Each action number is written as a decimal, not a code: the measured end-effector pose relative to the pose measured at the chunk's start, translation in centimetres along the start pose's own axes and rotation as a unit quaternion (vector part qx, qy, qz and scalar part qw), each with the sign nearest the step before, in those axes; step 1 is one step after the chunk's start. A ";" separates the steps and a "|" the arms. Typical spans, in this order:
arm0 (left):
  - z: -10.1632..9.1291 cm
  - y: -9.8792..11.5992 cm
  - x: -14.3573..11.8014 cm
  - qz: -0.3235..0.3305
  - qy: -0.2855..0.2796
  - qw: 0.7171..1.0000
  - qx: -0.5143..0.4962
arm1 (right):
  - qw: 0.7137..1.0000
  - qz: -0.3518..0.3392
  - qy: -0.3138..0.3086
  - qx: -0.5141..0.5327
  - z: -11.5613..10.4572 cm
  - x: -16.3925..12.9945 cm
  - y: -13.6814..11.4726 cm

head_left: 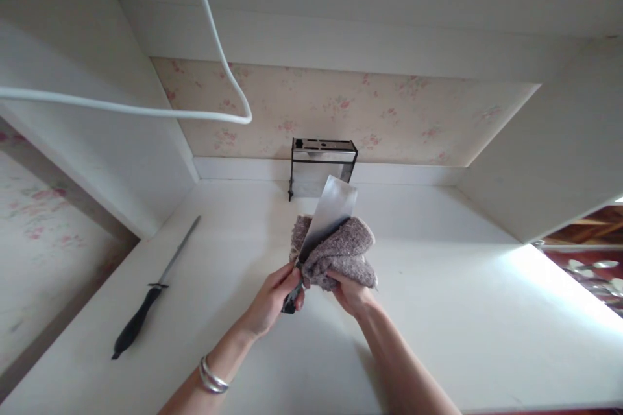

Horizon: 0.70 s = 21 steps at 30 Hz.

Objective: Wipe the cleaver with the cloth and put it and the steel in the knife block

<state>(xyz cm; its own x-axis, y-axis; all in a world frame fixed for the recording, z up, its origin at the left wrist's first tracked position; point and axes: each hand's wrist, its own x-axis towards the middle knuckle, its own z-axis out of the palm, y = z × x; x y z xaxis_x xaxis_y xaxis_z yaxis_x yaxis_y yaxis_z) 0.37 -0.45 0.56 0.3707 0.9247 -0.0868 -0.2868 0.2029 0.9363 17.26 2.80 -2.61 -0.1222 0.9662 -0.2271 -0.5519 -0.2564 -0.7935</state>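
My left hand (pixel 273 298) is wrapped round the dark handle of a cleaver (pixel 331 207), whose broad blade points up and away from me over the white surface. A brown-grey towel (pixel 343 249) is folded about the lower part of the blade, bunched on both sides of it. My right hand (pixel 353 293) grips the towel's lower right part, its fingers partly hidden in the folds. To the left, a sharpening steel (pixel 154 292) with a black handle lies slanted on the surface, apart from both hands.
Behind the blade, a knife block (pixel 324 154) with clear sides and a slotted top stands near the flowered wall (pixel 341 110). A white cable (pixel 195 115) hangs bent at the upper left. White panels (pixel 549 130) enclose the white surface (pixel 438 311) left, right and above.
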 end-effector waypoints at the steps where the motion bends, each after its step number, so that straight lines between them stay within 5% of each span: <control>1: 0.0 -0.1 0.1 0.001 0.000 1.000 0.013 | 1.000 0.006 0.008 -0.012 0.0 0.1 0.2; 5: -0.3 -0.5 0.3 0.013 0.012 0.999 0.048 | 0.997 0.028 0.038 -0.057 0.0 0.2 0.7; 11: -0.2 -0.2 0.5 -0.013 0.017 0.998 0.066 | 0.998 0.004 -0.025 -0.058 0.9 0.1 1.0; 21: -0.2 0.2 0.4 -0.062 0.009 0.998 0.013 | 0.992 -0.045 0.076 0.085 1.3 0.5 -0.6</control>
<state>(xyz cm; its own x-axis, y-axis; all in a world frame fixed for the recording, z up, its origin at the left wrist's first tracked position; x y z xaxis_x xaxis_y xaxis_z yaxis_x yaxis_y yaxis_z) 0.26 0.06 0.65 0.3862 0.8985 -0.2087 -0.2167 0.3082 0.9263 16.49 3.49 -1.55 0.0532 0.9659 -0.2532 -0.6874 -0.1485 -0.7109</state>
